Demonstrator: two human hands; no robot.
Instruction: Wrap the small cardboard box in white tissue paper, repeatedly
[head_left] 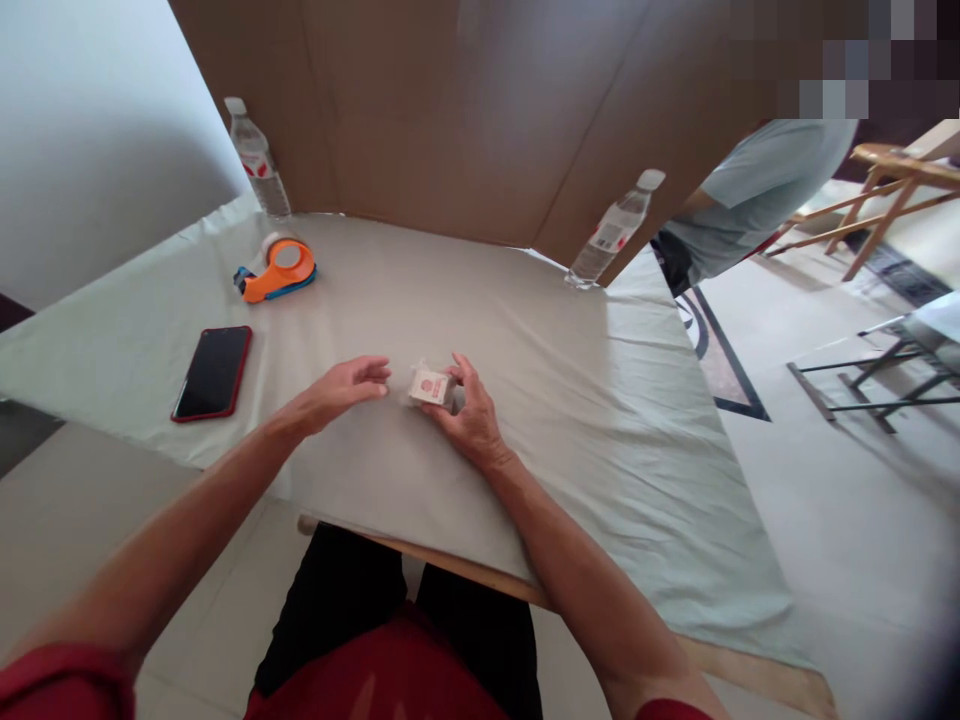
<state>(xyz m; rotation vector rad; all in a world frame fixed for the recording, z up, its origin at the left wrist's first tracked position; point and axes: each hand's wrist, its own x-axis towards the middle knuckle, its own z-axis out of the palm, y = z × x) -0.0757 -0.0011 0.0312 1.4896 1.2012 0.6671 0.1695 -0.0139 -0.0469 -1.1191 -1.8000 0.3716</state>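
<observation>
A small pale box [431, 386] with a reddish round print and clear wrapping rests at the middle of the cloth-covered table [480, 300]. My right hand [470, 415] grips it from its right side, thumb at the near edge and fingers at the far one. To the left of the box, my left hand [349, 384] hovers with its fingers stretched toward it, a short gap between. That hand holds nothing. What exactly the box contains cannot be seen.
An orange and blue tape dispenser [281, 268] and a red-edged phone [213, 373] lie at the left. Water bottles [257, 160] [615, 230] stand against a brown cardboard panel [450, 130]. Beyond the right bottle, a person in a light shirt [772, 190] is partly hidden.
</observation>
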